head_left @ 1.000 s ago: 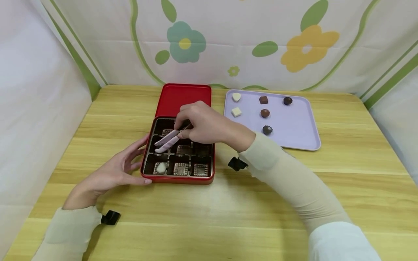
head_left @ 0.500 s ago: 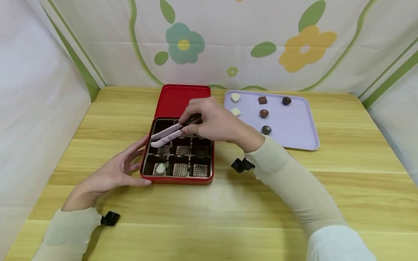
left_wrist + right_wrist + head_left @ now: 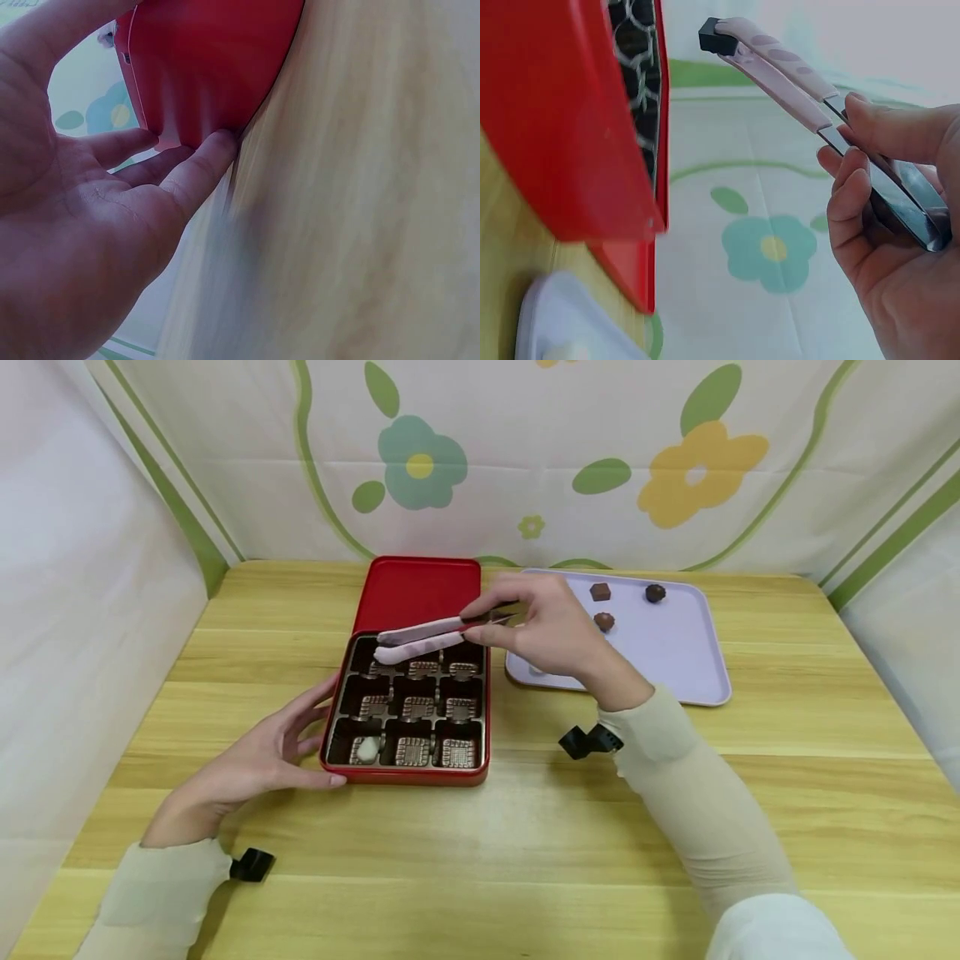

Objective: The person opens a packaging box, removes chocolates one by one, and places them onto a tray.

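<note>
My right hand (image 3: 558,631) grips lilac-tipped metal tongs (image 3: 422,648) above the back left of a red tin (image 3: 420,777). In the right wrist view, the tong tips pinch a small dark block (image 3: 718,37), apparently a chocolate, raised clear of the tin. A brown insert with square compartments fills the tin. One white chocolate (image 3: 367,749) lies in its front left compartment. The left hand (image 3: 258,756) rests against the tin's left side, thumb at the front corner. The left wrist view shows its fairly straight fingers (image 3: 199,176) touching the red wall.
Behind the tin lies its red lid (image 3: 420,589). A lilac tray (image 3: 675,652) at the right holds a brown square chocolate (image 3: 600,592), a dark round one (image 3: 655,593) and a brown round one (image 3: 604,622). My right hand partly covers the tray. Patterned cloth (image 3: 487,468) stands behind the table.
The right hand and tongs have risen out of the middle left compartment and moved back and to the right, toward the back row. The left hand and tin stay in place.
</note>
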The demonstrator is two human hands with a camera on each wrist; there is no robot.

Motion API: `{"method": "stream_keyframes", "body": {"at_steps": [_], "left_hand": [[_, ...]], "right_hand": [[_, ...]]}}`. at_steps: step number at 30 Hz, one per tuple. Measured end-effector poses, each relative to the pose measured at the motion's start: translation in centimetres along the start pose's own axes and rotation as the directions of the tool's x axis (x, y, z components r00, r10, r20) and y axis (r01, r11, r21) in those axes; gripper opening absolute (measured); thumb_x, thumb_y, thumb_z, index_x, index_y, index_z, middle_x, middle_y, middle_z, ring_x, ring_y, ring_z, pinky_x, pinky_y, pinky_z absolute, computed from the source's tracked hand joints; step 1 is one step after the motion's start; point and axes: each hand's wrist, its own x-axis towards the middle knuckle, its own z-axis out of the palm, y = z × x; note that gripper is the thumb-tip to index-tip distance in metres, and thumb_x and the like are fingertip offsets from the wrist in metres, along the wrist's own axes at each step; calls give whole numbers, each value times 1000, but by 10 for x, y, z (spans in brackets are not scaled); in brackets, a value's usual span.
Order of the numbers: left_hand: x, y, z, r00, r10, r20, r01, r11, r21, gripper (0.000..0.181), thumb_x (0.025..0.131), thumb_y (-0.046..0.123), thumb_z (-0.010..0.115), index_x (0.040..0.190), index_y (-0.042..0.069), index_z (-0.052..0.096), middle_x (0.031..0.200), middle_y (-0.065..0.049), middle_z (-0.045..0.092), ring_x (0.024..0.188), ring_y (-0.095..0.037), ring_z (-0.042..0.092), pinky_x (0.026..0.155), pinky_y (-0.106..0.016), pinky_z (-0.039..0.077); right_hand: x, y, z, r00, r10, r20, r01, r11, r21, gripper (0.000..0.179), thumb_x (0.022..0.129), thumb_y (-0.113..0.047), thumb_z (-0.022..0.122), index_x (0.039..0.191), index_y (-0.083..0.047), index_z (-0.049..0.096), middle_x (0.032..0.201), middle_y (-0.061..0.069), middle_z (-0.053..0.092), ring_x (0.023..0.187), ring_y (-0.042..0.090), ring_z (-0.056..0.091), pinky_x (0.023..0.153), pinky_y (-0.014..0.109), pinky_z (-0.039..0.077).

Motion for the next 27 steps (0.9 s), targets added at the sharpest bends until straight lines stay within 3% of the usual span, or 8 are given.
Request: {"method": "stream_keyframes", "body": {"at_steps": [7, 10, 15, 23, 27], "left_hand": [[-3, 0, -1, 1000, -6, -7, 6, 1000, 14, 124, 83, 1, 90, 174, 34, 13, 182, -6, 15, 162, -43, 16, 109, -7, 40], [-5, 0, -2, 1000, -3, -7, 3, 1000, 20, 124, 84, 0, 90, 174, 34, 12, 182, -7, 14, 162, -43, 16, 110, -7, 40], [-5, -1, -3, 1000, 7, -7, -7, 1000, 27, 124, 84, 0, 90, 175, 33, 12, 183, -5, 13, 162, -41, 17, 110, -7, 39], [-4, -2, -2, 1000, 0, -5, 0, 1000, 20, 124, 84, 0, 90, 175, 33, 12, 183, -5, 13, 163, -41, 16, 110, -7, 39], [-3, -2, -3, 1000, 2, -2, -2, 1000, 23, 124, 84, 0, 89, 175, 33, 12, 182, -7, 13, 163, -37, 18, 110, -7, 39]], "right_hand": [[-20, 14, -25, 991, 77, -110, -73, 997, 39, 16, 89, -8, 88, 105, -12, 87, 101, 5, 79, 92, 17, 68, 83, 26, 54], [-30, 19, -37, 973, 152, -171, -144, 988, 59, 18, 89, -6, 88, 107, -11, 86, 108, 0, 80, 90, 15, 70, 75, 21, 56], [-47, 26, -56, 938, 243, -248, -230, 970, 80, 21, 89, -7, 89, 109, -8, 86, 104, -10, 79, 82, 11, 69, 69, 19, 55], [-67, 38, -77, 905, 262, -334, -239, 965, 109, 23, 88, -5, 89, 111, -3, 84, 107, -9, 81, 92, 10, 74, 71, 15, 56], [-73, 41, -87, 880, 293, -374, -262, 956, 132, 22, 88, -5, 88, 110, -5, 85, 106, -10, 82, 86, 6, 73, 72, 14, 57]]}}
